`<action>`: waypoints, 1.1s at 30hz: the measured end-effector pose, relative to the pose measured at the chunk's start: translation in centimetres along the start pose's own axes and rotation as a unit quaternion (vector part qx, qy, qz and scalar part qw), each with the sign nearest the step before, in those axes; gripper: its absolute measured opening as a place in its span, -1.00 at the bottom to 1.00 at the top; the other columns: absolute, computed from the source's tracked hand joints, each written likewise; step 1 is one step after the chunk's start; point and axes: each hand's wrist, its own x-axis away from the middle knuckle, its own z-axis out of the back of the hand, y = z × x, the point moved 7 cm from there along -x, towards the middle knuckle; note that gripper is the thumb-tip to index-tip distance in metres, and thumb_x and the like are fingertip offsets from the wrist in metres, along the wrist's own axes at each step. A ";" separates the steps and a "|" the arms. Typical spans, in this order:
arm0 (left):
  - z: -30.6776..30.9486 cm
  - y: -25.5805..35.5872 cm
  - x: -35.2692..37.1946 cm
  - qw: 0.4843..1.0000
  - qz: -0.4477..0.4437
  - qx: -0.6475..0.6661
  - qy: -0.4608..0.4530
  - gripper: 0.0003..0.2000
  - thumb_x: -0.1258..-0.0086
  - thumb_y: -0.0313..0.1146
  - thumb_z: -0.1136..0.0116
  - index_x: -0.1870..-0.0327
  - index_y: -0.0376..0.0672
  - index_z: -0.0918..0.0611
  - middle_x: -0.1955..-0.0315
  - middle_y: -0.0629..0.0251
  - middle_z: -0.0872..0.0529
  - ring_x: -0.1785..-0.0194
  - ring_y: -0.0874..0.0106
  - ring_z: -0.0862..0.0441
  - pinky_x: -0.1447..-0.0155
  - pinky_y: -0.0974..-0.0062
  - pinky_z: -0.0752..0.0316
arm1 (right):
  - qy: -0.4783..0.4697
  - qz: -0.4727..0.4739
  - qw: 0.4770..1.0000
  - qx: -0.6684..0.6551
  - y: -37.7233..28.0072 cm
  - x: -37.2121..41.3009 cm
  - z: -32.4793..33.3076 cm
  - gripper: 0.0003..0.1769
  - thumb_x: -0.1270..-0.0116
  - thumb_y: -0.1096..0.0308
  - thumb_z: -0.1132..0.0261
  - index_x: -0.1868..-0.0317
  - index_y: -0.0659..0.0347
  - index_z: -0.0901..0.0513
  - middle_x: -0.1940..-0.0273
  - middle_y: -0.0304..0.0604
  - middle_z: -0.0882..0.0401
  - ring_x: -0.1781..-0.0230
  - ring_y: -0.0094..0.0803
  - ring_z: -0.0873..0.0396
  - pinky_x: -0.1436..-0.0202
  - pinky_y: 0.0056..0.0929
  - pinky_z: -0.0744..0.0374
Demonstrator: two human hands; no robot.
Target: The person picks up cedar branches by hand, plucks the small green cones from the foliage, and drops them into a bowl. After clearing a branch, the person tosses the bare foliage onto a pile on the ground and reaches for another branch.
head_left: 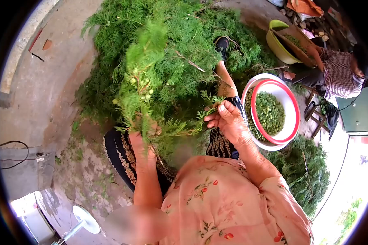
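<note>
My left hand (141,132) is closed around the lower end of a leafy evergreen branch (145,69), which stands up in front of me and is partly blurred. Pale green round cones (145,92) cluster along its middle. My right hand (230,118) pinches a small green sprig (210,105) between thumb and fingers, just right of the branch. Close by on the right, a red-rimmed white basin (289,96) holds many small green cones and bits. It rests in or on a larger white basin (249,85), which also holds green cones.
A big heap of evergreen branches (192,36) lies before my legs, and another pile (302,167) at lower right. Another person (341,69) sits at upper right near a yellow-green tub (280,49) and a wooden stool (317,118). A white fan-like object (86,220) is lower left.
</note>
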 end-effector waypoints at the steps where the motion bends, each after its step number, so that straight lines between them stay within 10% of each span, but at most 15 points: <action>1: 0.9 0.0 0.1 0.996 -0.011 -0.047 0.081 -0.81 -0.35 -0.33 0.03 0.13 -0.22 -0.51 0.37 0.36 -0.61 0.58 0.51 -0.45 0.48 0.58 -0.42 | -0.003 0.003 1.000 -0.003 -0.6 0.0 0.0 -0.80 -0.36 0.24 -0.12 0.19 0.21 -0.46 0.21 -0.09 -0.58 0.33 -0.33 -0.61 0.30 -0.43 -0.59; 4: 0.8 -0.8 -0.6 0.998 0.018 -0.042 0.033 -0.88 -0.33 -0.39 -0.04 0.17 -0.13 -0.56 0.33 0.37 -0.63 0.43 0.52 -0.57 0.41 0.58 -0.51 | -0.010 0.026 0.999 -0.027 -2.8 0.0 -0.4 -0.81 -0.37 0.24 -0.10 0.19 0.19 -0.47 0.33 -0.02 -0.59 0.38 -0.31 -0.61 0.36 -0.40 -0.60; 7: 1.8 -1.6 -1.1 0.993 0.005 -0.112 0.048 -0.88 -0.29 -0.32 -0.15 0.25 -0.13 -0.55 0.37 0.45 -0.61 0.44 0.56 -0.51 0.47 0.63 -0.40 | -0.011 0.077 0.992 -0.100 -5.2 0.3 -0.8 -0.32 -0.26 0.17 -0.23 -0.33 0.10 -0.18 0.14 -0.15 -0.55 0.35 -0.46 -0.52 0.40 -0.48 -0.57; 12: 1.5 -2.0 -0.4 0.972 0.002 -0.221 0.085 -0.57 -0.13 0.10 -0.25 0.30 -0.09 -0.46 0.38 0.47 -0.48 0.35 0.57 -0.44 0.34 0.60 -0.36 | -0.096 0.083 0.974 -0.188 -6.2 0.6 -3.2 -0.76 -0.26 0.35 -0.22 0.12 0.26 -0.46 0.23 -0.12 -0.52 0.22 -0.31 -0.54 0.13 -0.23 -0.59; 15: 0.4 -2.7 0.1 0.973 0.012 -0.230 0.030 -0.40 -0.10 0.30 -0.11 0.21 -0.14 -0.45 0.34 0.45 -0.45 0.28 0.54 -0.41 0.25 0.52 -0.34 | -0.117 0.088 0.974 -0.175 -4.3 0.5 -4.7 -0.40 -0.26 0.27 -0.23 -0.25 0.20 -0.22 0.11 -0.13 -0.50 0.15 -0.28 -0.53 0.08 -0.17 -0.59; 16: -0.5 -2.7 0.7 0.973 0.019 -0.230 0.022 -0.35 -0.11 0.36 -0.03 0.16 -0.15 -0.46 0.33 0.46 -0.44 0.26 0.54 -0.39 0.21 0.52 -0.32 | -0.142 0.058 0.977 -0.147 -3.3 0.5 -5.3 -0.56 -0.28 0.30 -0.20 -0.12 0.23 -0.33 0.13 -0.12 -0.50 0.12 -0.26 -0.52 0.04 -0.15 -0.57; 19: -0.1 -3.5 1.0 0.972 0.065 -0.221 0.041 0.05 0.03 0.52 0.09 -0.26 -0.30 -0.16 -0.19 0.17 -0.26 -0.17 0.40 -0.27 -0.13 0.33 -0.29 | -0.164 0.040 0.982 -0.082 -1.0 1.1 -7.1 -0.84 -0.33 0.36 -0.14 0.18 0.28 -0.50 0.12 -0.11 -0.49 0.03 -0.29 -0.48 -0.04 -0.16 -0.54; 25: 0.8 -4.1 0.0 0.972 0.071 -0.226 -0.005 0.03 -0.06 0.31 -0.13 -0.30 -0.44 -0.07 -0.26 -0.02 -0.16 -0.30 0.22 -0.12 -0.36 0.24 0.02 | -0.160 0.005 0.980 0.117 2.8 1.3 -5.7 -0.79 -0.30 0.32 -0.19 0.21 0.33 -0.51 0.17 -0.18 -0.51 0.08 -0.46 -0.48 -0.06 -0.34 -0.50; 30: 0.1 -3.6 0.1 0.988 0.035 -0.142 0.041 -0.87 -0.24 -0.44 -0.16 0.27 -0.24 -0.48 0.35 0.33 -0.56 0.27 0.50 -0.45 0.10 0.50 -0.38 | -0.151 -0.001 0.966 0.208 3.3 1.3 -5.5 -0.84 -0.22 0.42 -0.27 0.22 0.32 -0.57 0.25 -0.24 -0.55 0.20 -0.56 -0.50 0.09 -0.56 -0.51; 33: 0.9 -3.9 -0.3 0.987 -0.007 -0.159 0.022 -0.91 -0.24 -0.44 -0.16 0.32 -0.20 -0.52 0.36 0.35 -0.56 0.26 0.52 -0.45 0.12 0.55 -0.37 | -0.082 -0.018 0.966 0.245 3.0 1.5 -4.5 -0.85 -0.16 0.51 -0.30 0.24 0.33 -0.57 0.29 -0.24 -0.56 0.27 -0.56 -0.52 0.14 -0.58 -0.53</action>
